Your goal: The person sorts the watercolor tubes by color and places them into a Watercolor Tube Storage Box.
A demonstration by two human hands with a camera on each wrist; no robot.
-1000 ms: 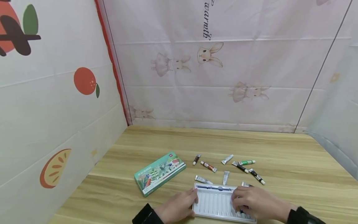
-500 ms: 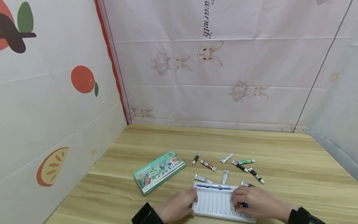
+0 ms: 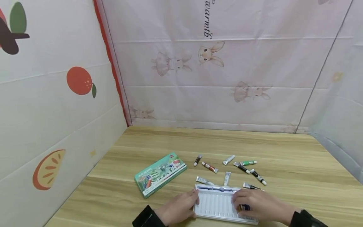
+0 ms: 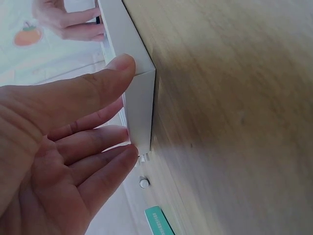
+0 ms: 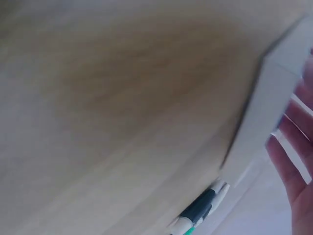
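Observation:
A white plastic tray (image 3: 214,203) with ridged slots lies at the table's front, a dark slim brush (image 3: 214,189) along its far edge. My left hand (image 3: 181,206) holds the tray's left end; in the left wrist view its thumb (image 4: 110,78) lies at one corner, the other fingertips against the end wall. Over the tray's right part, my right hand (image 3: 253,205) has its fingers curled down around a dark-labelled paint tube (image 3: 244,207), mostly covered by the hand. The right wrist view shows these fingers (image 5: 288,161) past the tray's side wall (image 5: 266,107).
A green paint box (image 3: 160,174) lies left of the tray. Several paint tubes are scattered beyond it, among them a brown one (image 3: 210,167), a green one (image 3: 248,163) and a black one (image 3: 258,177). Some lie close to the tray's far edge. Fabric walls (image 3: 181,104) enclose the table.
Under my right hand, the tube's dark label shows more than a second ago. Both hands stay at the tray. The whole head view has shifted slightly.

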